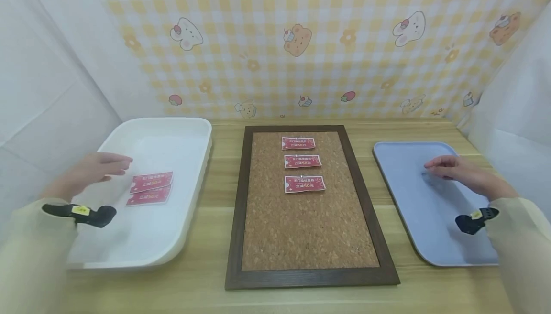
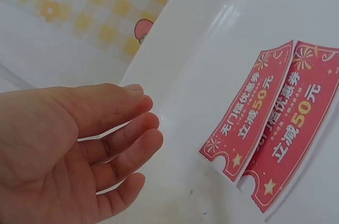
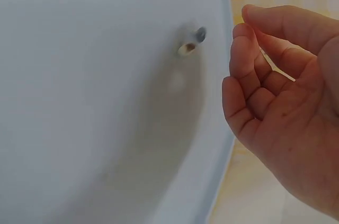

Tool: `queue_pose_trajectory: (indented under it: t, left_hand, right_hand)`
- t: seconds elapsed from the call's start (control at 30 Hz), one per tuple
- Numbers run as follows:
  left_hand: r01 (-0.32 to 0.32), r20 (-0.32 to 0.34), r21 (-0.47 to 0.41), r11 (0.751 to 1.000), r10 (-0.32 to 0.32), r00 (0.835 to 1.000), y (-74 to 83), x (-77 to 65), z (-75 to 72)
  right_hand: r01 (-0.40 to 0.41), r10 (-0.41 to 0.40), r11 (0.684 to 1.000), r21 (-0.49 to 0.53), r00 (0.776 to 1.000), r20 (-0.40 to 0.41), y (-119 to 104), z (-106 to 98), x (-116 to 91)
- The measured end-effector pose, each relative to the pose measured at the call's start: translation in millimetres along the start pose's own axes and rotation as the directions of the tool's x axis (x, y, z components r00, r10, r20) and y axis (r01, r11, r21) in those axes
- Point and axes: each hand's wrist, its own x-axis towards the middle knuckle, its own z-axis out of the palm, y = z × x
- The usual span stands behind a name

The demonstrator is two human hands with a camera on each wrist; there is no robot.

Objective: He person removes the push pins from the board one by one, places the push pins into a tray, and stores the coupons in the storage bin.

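My left hand (image 1: 92, 173) hovers over the white tray (image 1: 200, 156), fingers loosely bent and holding nothing. Just right of its fingertips lie two red paper coupons, the upper coupon (image 2: 246, 110) partly covering the lower coupon (image 2: 296, 139). Over the blue tray (image 1: 413, 199), my right hand (image 1: 471, 173) has its fingers bent, with thumb and forefinger near each other and nothing visible between them. Close to those fingertips in the right wrist view, a small dark piece (image 3: 201, 34) and a small pale piece (image 3: 186, 49) show on the tray.
Between the trays lies a cork board (image 1: 310, 232) in a dark wooden frame (image 1: 312, 279). Three red coupons, including the lowest coupon (image 1: 304, 184), sit in a column on its upper half, each with a small pin at its top edge. A checked cloth (image 1: 258, 41) hangs behind.
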Motion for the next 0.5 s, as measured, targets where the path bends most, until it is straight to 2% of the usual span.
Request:
queue_pose_trajectory:
  t: [0.07, 0.2, 0.37, 0.47, 0.5]
  left_hand:
    - [-0.008, -0.015, 0.003, 1.000, 0.008, 1.000, 5.9, -2.2, -1.2]
    - [-0.064, -0.052, 0.037, 0.997, 0.066, 0.996, 22.8, -5.9, -3.8]
    - [-0.143, -0.074, 0.079, 0.987, 0.149, 0.986, 53.3, -7.7, -5.1]
    - [-0.191, -0.094, 0.073, 0.979, 0.197, 0.976, 73.3, -6.5, -1.3]
    - [-0.231, -0.109, 0.070, 0.970, 0.238, 0.965, 79.4, -5.7, 0.9]
  right_hand:
    - [0.011, -0.011, 0.999, -0.030, 1.000, 0.001, -7.5, -0.7, 0.1]
    - [0.043, -0.043, 0.996, -0.079, 0.999, 0.004, -24.8, -0.2, 1.8]
    - [0.095, -0.097, 0.990, -0.104, 0.995, -0.013, -51.8, 5.9, 3.5]
    - [0.140, -0.144, 0.982, -0.129, 0.989, -0.023, -69.9, 12.6, 4.2]
    - [0.155, -0.160, 0.978, -0.140, 0.987, -0.023, -75.6, 15.0, 4.4]
